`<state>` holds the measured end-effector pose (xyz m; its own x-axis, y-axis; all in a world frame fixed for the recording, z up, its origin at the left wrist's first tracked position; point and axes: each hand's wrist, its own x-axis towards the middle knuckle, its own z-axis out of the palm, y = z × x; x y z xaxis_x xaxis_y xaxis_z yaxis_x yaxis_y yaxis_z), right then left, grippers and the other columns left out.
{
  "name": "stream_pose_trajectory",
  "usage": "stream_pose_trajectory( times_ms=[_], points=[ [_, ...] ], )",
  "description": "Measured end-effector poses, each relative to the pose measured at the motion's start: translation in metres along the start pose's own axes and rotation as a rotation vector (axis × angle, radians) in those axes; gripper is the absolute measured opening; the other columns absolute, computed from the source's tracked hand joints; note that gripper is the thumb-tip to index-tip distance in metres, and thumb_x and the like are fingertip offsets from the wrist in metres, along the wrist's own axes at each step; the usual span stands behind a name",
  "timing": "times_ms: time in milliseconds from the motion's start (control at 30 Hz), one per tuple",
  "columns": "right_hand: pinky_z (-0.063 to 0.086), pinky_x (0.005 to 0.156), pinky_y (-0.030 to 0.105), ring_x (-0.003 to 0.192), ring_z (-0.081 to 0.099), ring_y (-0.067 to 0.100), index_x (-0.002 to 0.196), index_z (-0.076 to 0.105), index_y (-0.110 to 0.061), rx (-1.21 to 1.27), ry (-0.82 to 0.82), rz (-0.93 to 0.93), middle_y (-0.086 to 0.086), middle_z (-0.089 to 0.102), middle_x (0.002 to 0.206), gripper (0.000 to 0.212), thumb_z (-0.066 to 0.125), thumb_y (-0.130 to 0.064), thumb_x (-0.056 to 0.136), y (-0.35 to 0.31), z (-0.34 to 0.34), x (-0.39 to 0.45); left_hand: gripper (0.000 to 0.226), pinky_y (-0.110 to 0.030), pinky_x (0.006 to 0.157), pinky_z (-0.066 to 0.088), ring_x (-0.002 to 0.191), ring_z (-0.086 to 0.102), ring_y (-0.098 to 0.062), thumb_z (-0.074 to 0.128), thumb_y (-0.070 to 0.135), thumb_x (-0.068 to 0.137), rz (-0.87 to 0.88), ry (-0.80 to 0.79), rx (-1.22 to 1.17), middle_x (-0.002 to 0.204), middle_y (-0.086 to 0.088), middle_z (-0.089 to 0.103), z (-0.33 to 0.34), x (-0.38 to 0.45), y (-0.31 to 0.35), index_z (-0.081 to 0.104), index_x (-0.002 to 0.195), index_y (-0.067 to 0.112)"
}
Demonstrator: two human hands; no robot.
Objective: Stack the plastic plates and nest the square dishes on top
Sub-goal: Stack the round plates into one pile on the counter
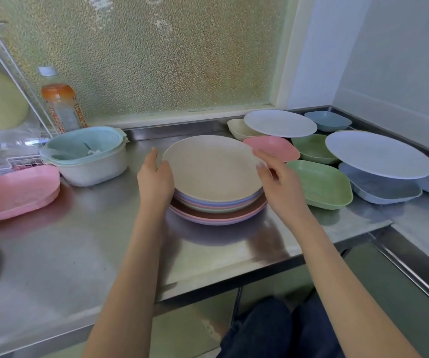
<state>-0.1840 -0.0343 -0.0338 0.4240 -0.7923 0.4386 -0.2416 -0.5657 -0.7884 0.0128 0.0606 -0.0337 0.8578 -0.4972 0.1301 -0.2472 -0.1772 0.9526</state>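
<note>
1. Far left of frame: a pink dish point(17, 192), square with rounded corners, sits alone on the counter point(84, 249), well apart from the rest. It will need fetching; best left for the nesting stage.
2. Left of centre: the left hand point(155, 180) lies against the left side of the stack point(217, 200), fingers straight and upright along the rim of the beige plate point(212, 167), thumb on the rim. Relaxed and fairly wide, steadying rather than clamping.
3. Centre: the stack stands mid-counter. Beige plate on top, then blue, pink and green rims, with wider pink plates at the bottom. The upper plates look shifted slightly off the base.
4. Step in hand, as I judge it: squaring up the stack. Do it with both palms pressing in from opposite sides, level, low on the rims, so the light plastic slides rather than tips.
5. Right of centre: the right hand point(276, 177) hovers just off the stack's right edge, fingers loosely spread, holding nothing; contact with the rim cannot be told.
6. Right of frame: two round plates remain unstacked, a white plate point(280, 123) at upper right and a pale plate point(378, 153) resting on blue dishes point(386, 192). Green, pink, cream and blue dishes are clustered around them.
7. Take those plates first, lifting straight up so the dishes beneath stay put.
</note>
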Motion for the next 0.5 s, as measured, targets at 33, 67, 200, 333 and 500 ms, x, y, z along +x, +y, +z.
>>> stream_pose_trajectory(
  times_ms=[33, 67, 200, 333, 500],
  points=[
    [0.037, 0.088, 0.017, 0.11, 0.056, 0.016, 0.133, 0.051, -0.019, -0.04, -0.021, 0.074, -0.005, 0.059, 0.127, 0.037, 0.048, -0.024, 0.097, 0.002, 0.0, 0.007, 0.049, -0.034, 0.111, 0.029, 0.132, 0.042, -0.03, 0.037, 0.011, 0.087, 0.013, -0.02, 0.005, 0.142, -0.016, 0.046, 0.0, 0.006, 0.0, 0.044, 0.135, 0.0],
    [0.034, 0.089, 0.02, 0.118, 0.052, 0.018, 0.137, 0.045, -0.017, -0.077, -0.064, 0.136, -0.002, 0.055, 0.133, 0.041, 0.047, -0.024, 0.097, 0.005, 0.001, 0.013, 0.048, -0.038, 0.11, 0.033, 0.126, 0.046, -0.036, 0.035, 0.012, 0.083, 0.024, -0.046, 0.014, 0.136, -0.02, 0.051, -0.001, 0.011, 0.0, 0.051, 0.126, -0.002],
    [0.025, 0.108, 0.028, 0.138, 0.032, 0.021, 0.142, 0.037, -0.012, -0.19, -0.194, 0.224, 0.004, 0.033, 0.151, 0.05, 0.045, -0.01, 0.093, 0.016, 0.007, 0.02, 0.049, -0.031, 0.108, 0.035, 0.122, 0.05, -0.024, 0.031, 0.004, 0.084, 0.032, -0.068, 0.03, 0.13, -0.009, 0.058, 0.001, 0.018, -0.004, 0.058, 0.125, 0.007],
    [0.023, 0.109, 0.027, 0.138, 0.031, 0.019, 0.139, 0.043, -0.01, -0.181, -0.155, 0.213, 0.005, 0.033, 0.151, 0.049, 0.043, -0.004, 0.09, 0.017, 0.01, 0.019, 0.049, -0.033, 0.107, 0.038, 0.122, 0.052, -0.024, 0.032, 0.002, 0.085, 0.043, -0.024, -0.008, 0.131, -0.01, 0.058, 0.004, 0.023, -0.009, 0.056, 0.128, 0.007],
    [0.037, 0.079, 0.03, 0.108, 0.054, 0.034, 0.126, 0.054, -0.011, -0.349, 0.173, 0.087, 0.013, 0.061, 0.121, 0.037, 0.042, -0.006, 0.091, 0.027, -0.024, 0.027, 0.04, -0.024, 0.096, 0.041, 0.11, 0.056, -0.014, 0.041, 0.005, 0.086, 0.042, -0.051, -0.237, 0.116, -0.002, 0.064, 0.004, 0.022, -0.022, 0.064, 0.117, 0.014]
  ],
)
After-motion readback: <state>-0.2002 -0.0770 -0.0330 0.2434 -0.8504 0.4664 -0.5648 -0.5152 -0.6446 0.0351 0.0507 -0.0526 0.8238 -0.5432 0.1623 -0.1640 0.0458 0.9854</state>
